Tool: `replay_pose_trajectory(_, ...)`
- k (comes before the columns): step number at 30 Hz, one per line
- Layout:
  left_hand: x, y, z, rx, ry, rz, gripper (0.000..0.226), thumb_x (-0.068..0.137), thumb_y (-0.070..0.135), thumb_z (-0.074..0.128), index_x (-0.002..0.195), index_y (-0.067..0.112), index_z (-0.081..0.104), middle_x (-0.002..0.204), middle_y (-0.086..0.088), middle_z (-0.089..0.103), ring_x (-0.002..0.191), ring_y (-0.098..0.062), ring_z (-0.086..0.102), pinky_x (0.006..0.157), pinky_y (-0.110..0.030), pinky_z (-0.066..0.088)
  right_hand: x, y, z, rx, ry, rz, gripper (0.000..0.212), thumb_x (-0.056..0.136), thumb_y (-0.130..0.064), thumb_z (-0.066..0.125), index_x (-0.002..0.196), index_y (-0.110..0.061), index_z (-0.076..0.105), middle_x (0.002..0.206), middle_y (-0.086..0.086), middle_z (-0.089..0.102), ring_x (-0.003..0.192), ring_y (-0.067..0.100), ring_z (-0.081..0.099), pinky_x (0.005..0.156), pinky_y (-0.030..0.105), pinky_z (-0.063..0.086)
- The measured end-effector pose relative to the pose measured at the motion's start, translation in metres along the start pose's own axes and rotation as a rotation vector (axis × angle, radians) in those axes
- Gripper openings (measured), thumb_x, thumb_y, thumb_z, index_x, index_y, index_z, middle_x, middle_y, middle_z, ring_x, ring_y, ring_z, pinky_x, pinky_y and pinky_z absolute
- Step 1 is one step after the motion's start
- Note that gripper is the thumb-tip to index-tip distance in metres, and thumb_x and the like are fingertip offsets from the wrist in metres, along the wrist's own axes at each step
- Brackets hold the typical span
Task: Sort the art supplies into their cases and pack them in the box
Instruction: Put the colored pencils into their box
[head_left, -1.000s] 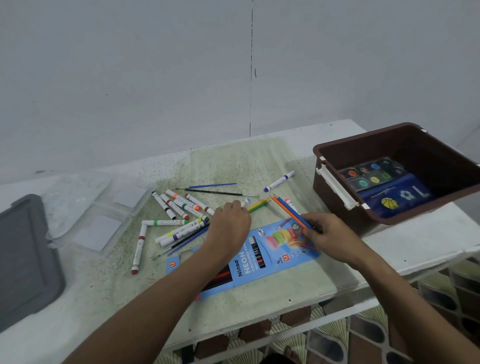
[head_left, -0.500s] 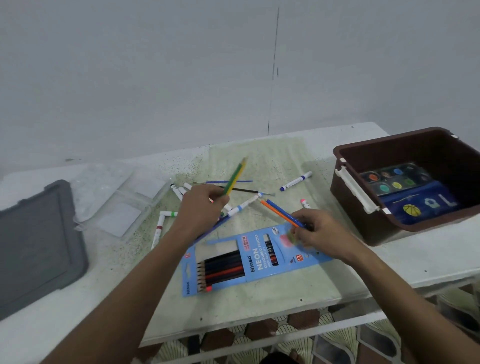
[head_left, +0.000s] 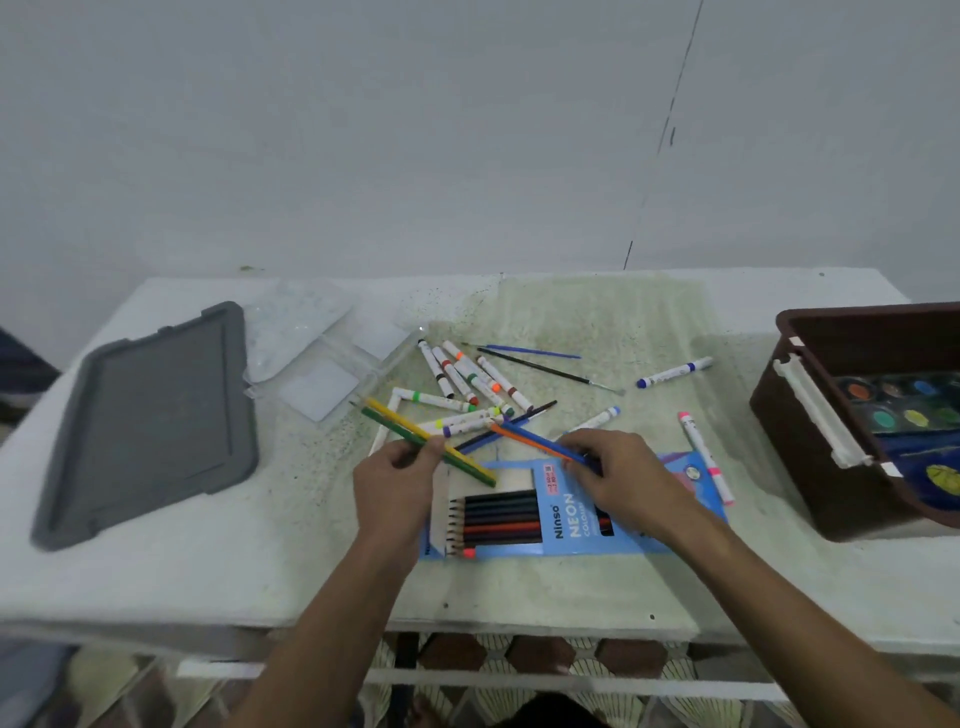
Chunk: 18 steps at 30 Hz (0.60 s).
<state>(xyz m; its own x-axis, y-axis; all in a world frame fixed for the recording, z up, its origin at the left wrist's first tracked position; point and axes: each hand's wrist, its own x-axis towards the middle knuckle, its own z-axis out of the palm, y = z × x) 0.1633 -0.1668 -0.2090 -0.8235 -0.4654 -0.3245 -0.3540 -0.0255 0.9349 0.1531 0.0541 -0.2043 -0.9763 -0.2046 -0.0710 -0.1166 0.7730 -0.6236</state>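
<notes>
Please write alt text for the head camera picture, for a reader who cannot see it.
Two hands hold coloured pencils over a blue pencil pack on a table: the left hand green and yellow, the right hand orange and blue. Markers lie behind; a brown box stands right.

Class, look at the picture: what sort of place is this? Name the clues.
Probably a home or hobby craft corner, not a classroom: a plain table against a bare wall, loose markers and a pencil pack, and a brown box holding a paint set.
</notes>
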Motion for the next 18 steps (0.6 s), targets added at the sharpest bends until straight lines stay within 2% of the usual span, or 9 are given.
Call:
replay_pose_trajectory(3,-0.006,-0.005,0.001,-0.009,0.041,-0.029,0.024,0.082,0.026,0.074,0.074,0.003,0.069,0.068,-0.011,0.062,0.058,-0.011,0.053,0.059,-0.028,0.044,-0.003,-0.004,0.003,0.020,0.013,-0.025,0.023,0.091,-0.009,0.055,0.109,-0.014,0.068,0.093,-0.003,0.066,0.077,0.006,0.056,0.060,0.003,0.038)
replay_pose_trajectory(5,-0.006,-0.010,0.000,0.025,0.044,-0.026,0.027,0.081,0.027,0.075,0.071,0.003,0.068,0.071,-0.016,0.064,0.062,-0.016,0.055,0.063,-0.034,0.047,-0.004,-0.006,0.004,0.018,0.022,-0.052,0.022,0.091,-0.009,0.056,0.109,-0.013,0.068,0.096,-0.001,0.068,0.079,0.007,0.056,0.062,0.003,0.038)
replay_pose_trajectory(7,-0.003,-0.016,0.000,0.073,0.045,-0.015,0.022,0.081,0.028,0.074,0.070,0.009,0.068,0.077,-0.013,0.069,0.071,-0.022,0.062,0.071,-0.040,0.052,-0.005,-0.006,0.006,0.007,0.034,-0.076,0.022,0.089,-0.007,0.057,0.107,-0.013,0.069,0.097,0.002,0.069,0.080,0.009,0.056,0.063,0.008,0.038)
replay_pose_trajectory(9,0.000,-0.020,-0.001,0.143,0.062,0.013,0.022,0.082,0.032,0.073,0.074,0.012,0.069,0.076,-0.006,0.069,0.077,-0.022,0.065,0.073,-0.037,0.051,-0.005,-0.005,0.009,-0.009,0.049,-0.092,0.022,0.088,-0.007,0.059,0.107,-0.012,0.069,0.099,0.003,0.069,0.084,0.011,0.056,0.069,0.014,0.035)
replay_pose_trajectory(12,0.004,-0.022,-0.003,0.332,0.040,0.089,0.030,0.082,0.041,0.070,0.069,0.015,0.066,0.070,0.001,0.067,0.073,-0.018,0.063,0.070,-0.034,0.050,-0.006,-0.002,0.015,-0.048,0.069,-0.118,0.023,0.087,-0.010,0.062,0.109,-0.010,0.069,0.102,0.004,0.068,0.095,0.017,0.058,0.076,0.014,0.029)
replay_pose_trajectory(14,0.007,-0.023,-0.005,0.512,0.014,0.144,0.043,0.081,0.051,0.066,0.070,0.009,0.064,0.068,-0.002,0.064,0.068,-0.019,0.061,0.064,-0.034,0.047,-0.006,0.000,0.017,-0.056,0.085,-0.126,0.025,0.087,-0.012,0.064,0.111,-0.011,0.068,0.103,0.004,0.068,0.098,0.019,0.058,0.079,0.014,0.027)
replay_pose_trajectory(16,0.007,-0.021,-0.007,0.681,0.020,0.171,0.052,0.079,0.060,0.063,0.078,0.008,0.056,0.068,-0.001,0.059,0.065,-0.018,0.056,0.057,-0.033,0.042,-0.006,0.000,0.016,-0.057,0.089,-0.119,0.027,0.087,-0.014,0.065,0.113,-0.011,0.068,0.105,0.004,0.068,0.100,0.019,0.057,0.080,0.014,0.028)
replay_pose_trajectory(18,0.004,-0.018,-0.009,0.827,0.045,0.207,0.055,0.078,0.065,0.059,0.093,0.015,0.043,0.077,0.005,0.053,0.071,-0.017,0.052,0.058,-0.031,0.037,-0.006,0.000,0.016,-0.049,0.086,-0.110,0.029,0.086,-0.015,0.067,0.114,-0.010,0.067,0.105,0.004,0.068,0.099,0.018,0.058,0.080,0.013,0.030)
